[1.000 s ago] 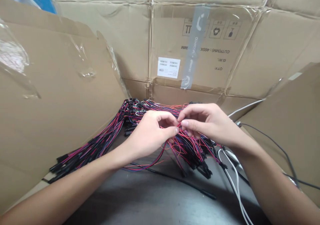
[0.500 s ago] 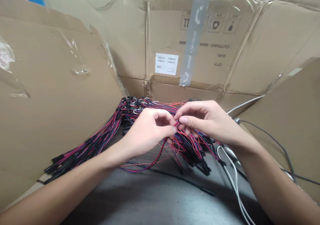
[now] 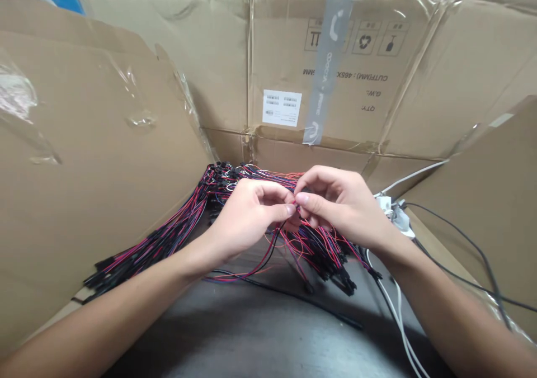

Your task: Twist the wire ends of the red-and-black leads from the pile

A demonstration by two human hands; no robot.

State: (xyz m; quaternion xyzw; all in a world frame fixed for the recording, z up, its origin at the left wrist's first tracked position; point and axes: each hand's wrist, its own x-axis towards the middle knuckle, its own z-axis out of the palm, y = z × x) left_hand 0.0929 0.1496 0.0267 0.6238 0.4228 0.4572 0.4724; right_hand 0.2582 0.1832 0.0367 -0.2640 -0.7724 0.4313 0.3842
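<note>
Left hand and right hand together, fingertips pinched on red and black wires; handling under way, wire ends hidden. Wire bundle lies left; share done or left unclear.

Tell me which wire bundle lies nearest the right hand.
The right-hand bundle, its black ends fanned out just below the right hand; the other bundle slants off to the left, beside the cardboard panel.
</note>
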